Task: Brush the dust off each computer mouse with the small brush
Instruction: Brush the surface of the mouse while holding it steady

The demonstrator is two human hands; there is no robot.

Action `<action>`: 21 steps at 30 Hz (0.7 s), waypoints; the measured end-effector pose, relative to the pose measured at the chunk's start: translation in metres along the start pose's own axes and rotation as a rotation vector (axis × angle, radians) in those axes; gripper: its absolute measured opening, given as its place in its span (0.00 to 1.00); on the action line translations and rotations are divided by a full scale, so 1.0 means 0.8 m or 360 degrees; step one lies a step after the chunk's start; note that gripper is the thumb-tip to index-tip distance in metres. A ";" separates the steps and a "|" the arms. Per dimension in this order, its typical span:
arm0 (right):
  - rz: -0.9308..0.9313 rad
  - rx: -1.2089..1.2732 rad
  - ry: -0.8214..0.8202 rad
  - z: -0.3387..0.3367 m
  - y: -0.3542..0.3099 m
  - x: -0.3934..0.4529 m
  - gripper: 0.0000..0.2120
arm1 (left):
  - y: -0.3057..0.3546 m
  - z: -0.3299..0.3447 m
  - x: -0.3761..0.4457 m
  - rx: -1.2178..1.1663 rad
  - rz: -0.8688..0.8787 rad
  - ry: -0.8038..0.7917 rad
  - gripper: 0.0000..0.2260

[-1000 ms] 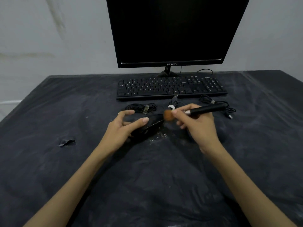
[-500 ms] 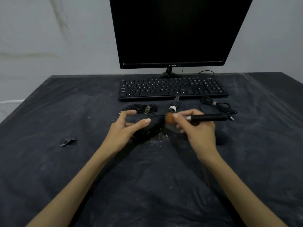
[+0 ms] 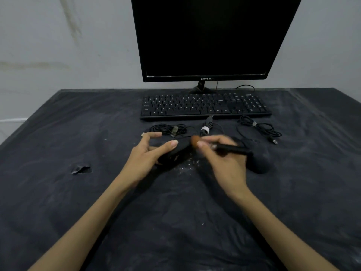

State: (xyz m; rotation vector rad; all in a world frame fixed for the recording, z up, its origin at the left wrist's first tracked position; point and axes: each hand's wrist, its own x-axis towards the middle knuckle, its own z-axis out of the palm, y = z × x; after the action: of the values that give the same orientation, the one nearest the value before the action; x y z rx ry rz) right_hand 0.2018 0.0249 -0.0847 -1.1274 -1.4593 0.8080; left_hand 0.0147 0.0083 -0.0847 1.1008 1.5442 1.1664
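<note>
Item: 2 mice, 1 brush, at frame centre on the dark cloth [image 3: 175,222].
Your left hand [image 3: 148,157] grips the tilted mouse [image 3: 180,148], fingers curled; your right hand [image 3: 224,163] pinches the brush [image 3: 226,146], bristles touching the mouse's raised end. A second mouse [image 3: 258,161] lies just right.

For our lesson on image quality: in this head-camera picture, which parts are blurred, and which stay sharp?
Head view: the right hand and its small black-handled brush with brown bristles are motion-smeared; the left hand on the black computer mouse and the black keyboard look sharp.
</note>
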 end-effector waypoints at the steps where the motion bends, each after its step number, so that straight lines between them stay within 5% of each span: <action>1: -0.0081 -0.0075 -0.0164 0.005 0.000 -0.010 0.03 | 0.000 0.000 0.001 0.0005 0.0005 0.0000 0.30; 4: -0.0239 -0.0136 -0.0550 0.016 0.000 -0.030 0.05 | -0.002 -0.001 0.000 0.0032 0.0039 -0.0005 0.29; 9: 0.0072 0.0009 0.0068 0.000 0.016 0.010 0.04 | -0.006 -0.002 0.003 0.0004 0.0002 -0.0025 0.28; 15: -0.0349 -0.0097 -0.0348 0.017 -0.007 -0.029 0.05 | -0.006 -0.003 0.004 0.0009 0.0035 -0.0042 0.33; 19: 0.0012 -0.0034 0.0108 -0.002 0.011 0.008 0.04 | -0.003 -0.001 0.000 -0.0046 0.0007 -0.0042 0.28; 21: -0.0018 -0.0009 0.0133 -0.003 0.005 0.001 0.03 | -0.002 0.001 -0.001 -0.0038 0.0026 -0.0042 0.27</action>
State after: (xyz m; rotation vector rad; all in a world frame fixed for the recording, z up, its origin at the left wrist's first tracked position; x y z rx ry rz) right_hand 0.2050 0.0265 -0.0880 -1.1431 -1.3981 0.7408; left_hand 0.0156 0.0076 -0.0859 1.1107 1.5001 1.1742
